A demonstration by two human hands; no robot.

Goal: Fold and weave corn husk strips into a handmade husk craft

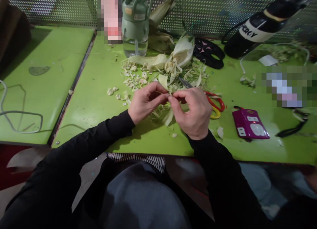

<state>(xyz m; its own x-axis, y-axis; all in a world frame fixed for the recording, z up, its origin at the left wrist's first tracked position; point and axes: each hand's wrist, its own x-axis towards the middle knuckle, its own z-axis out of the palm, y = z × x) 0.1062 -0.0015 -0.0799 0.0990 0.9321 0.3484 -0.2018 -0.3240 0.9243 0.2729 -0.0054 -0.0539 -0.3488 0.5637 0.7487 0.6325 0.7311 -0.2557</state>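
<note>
My left hand (146, 101) and my right hand (193, 111) meet over the green table (81, 100), both with fingertips pinched together. Between them is a small pale piece of corn husk (169, 93), mostly covered by the fingers. Scissors (220, 102) with red and yellow handles lie partly under my right hand, blades pointing away to the left. Just beyond my hands spread husk scraps (135, 80) and a larger pale husk bundle (182, 52). One loose strip (169, 117) lies below the fingertips.
At the back stand a green water bottle (135, 27) and a tilted black bottle (257, 27). A black pad (206, 52) lies between them. To the right is a purple power socket block (250, 124). Along the back runs a perforated metal panel (69, 7); a cable (22, 113) lies left.
</note>
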